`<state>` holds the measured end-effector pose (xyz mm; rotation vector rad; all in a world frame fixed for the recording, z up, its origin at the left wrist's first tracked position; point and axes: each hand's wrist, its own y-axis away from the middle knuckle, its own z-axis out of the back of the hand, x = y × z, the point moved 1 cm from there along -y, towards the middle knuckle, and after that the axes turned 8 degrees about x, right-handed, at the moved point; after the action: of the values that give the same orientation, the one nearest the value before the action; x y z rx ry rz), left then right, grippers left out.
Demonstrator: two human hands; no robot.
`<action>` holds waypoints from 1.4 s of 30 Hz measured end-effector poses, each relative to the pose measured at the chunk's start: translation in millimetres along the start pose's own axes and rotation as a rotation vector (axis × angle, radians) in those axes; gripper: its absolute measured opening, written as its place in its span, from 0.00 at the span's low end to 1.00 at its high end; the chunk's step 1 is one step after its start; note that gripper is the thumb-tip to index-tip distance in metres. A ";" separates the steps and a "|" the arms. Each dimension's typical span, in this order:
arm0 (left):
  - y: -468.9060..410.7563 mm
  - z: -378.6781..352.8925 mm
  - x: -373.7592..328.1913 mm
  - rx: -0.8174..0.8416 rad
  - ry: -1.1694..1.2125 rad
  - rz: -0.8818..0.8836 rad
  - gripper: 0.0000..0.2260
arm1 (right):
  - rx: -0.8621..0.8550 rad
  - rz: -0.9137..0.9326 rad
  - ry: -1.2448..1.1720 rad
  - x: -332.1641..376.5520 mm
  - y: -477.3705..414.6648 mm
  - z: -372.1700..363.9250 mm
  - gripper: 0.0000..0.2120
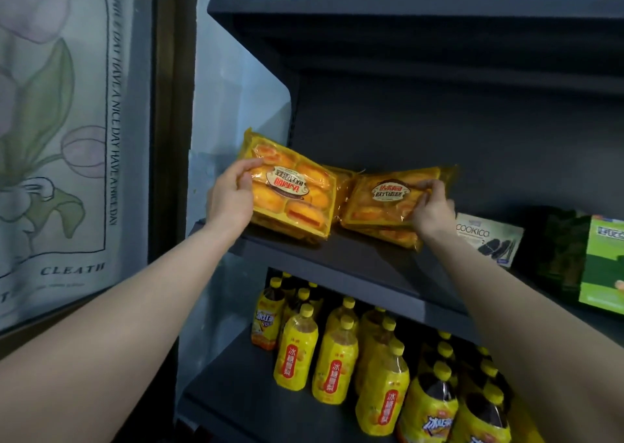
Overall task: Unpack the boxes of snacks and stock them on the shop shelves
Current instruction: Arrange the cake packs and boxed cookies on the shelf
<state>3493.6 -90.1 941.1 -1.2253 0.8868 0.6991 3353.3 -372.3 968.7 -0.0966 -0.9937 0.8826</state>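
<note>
Dark shop shelf [364,260], left hand [233,196] gripping upside-down cake pack [297,199], right hand [434,208] pinching second pack [381,203]

2 yellow snack packs sit at the left end of the middle shelf [358,263], each a clear wrapper over rows of golden cakes with an oval brown label. The left pack [297,199] stands tilted near the front left corner, its lower edge on the shelf and its label upside down, gripped at its left edge by the left hand [233,196]. The right pack [381,206] lies just beside it, flatter, label upright, pinched at its right side by the right hand [434,206].
</note>
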 end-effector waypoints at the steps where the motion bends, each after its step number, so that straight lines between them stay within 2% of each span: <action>1: -2.2 -1.3 1.9 0.002 -0.002 -0.002 0.15 | 0.050 0.010 0.011 -1.1 -5.9 -6.4 0.15; 5: -11.0 -5.2 13.1 0.024 0.039 0.010 0.16 | 0.284 -0.056 0.261 -20.7 -15.8 -23.0 0.35; 7: -15.5 -7.0 20.0 0.064 0.050 0.015 0.16 | 0.300 -0.083 0.396 -29.2 -18.6 -26.9 0.38; 10: -19.3 -7.9 28.6 0.141 0.056 0.013 0.18 | 0.294 -0.097 0.508 -32.1 -22.8 -28.6 0.38; 17: -22.3 -13.7 34.2 0.240 0.021 0.007 0.19 | 0.335 -0.106 0.582 -25.7 -25.2 -15.1 0.33; 20: -19.8 -15.2 29.0 0.274 0.010 -0.017 0.18 | 0.195 -0.071 0.727 -11.3 -21.0 -8.0 0.24; 22: -16.2 -16.0 20.2 0.309 0.000 -0.056 0.18 | 0.088 0.050 0.708 4.7 -17.8 -3.0 0.21; 24: -13.9 -17.5 8.8 0.346 -0.046 -0.091 0.18 | 0.072 0.195 0.582 23.2 -14.9 0.6 0.19; 26: -14.2 -19.8 -5.8 0.381 -0.096 -0.132 0.16 | 0.095 0.326 0.455 43.4 -12.5 3.6 0.18; 29: -16.3 -27.2 -30.2 0.446 -0.130 -0.222 0.16 | 0.238 0.459 0.334 79.1 -3.3 9.2 0.21; 33: -23.2 -44.1 -59.6 0.436 -0.206 -0.328 0.20 | 0.393 0.440 0.212 109.5 1.5 17.5 0.36; 36: -27.6 -56.5 -74.8 0.415 -0.274 -0.414 0.21 | 0.300 0.533 0.279 115.6 3.7 27.2 0.47; 37: -27.4 -60.9 -80.6 0.410 -0.303 -0.451 0.22 | 0.299 0.579 0.369 117.2 3.9 29.7 0.47; 39: -25.1 -71.7 -90.2 0.396 -0.347 -0.529 0.24 | 0.417 0.605 0.497 117.5 3.5 31.5 0.44; 41: -22.1 -83.4 -95.3 0.372 -0.344 -0.586 0.26 | 0.570 0.512 0.449 112.7 1.9 30.9 0.41; 42: -20.6 -88.0 -94.6 0.354 -0.332 -0.603 0.27 | 0.595 0.476 0.405 107.9 0.4 31.3 0.39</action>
<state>3447.2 -179.5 1024.6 -0.9477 0.3125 0.2300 3355.1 -307.7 1060.6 -0.0017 -0.3004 1.4955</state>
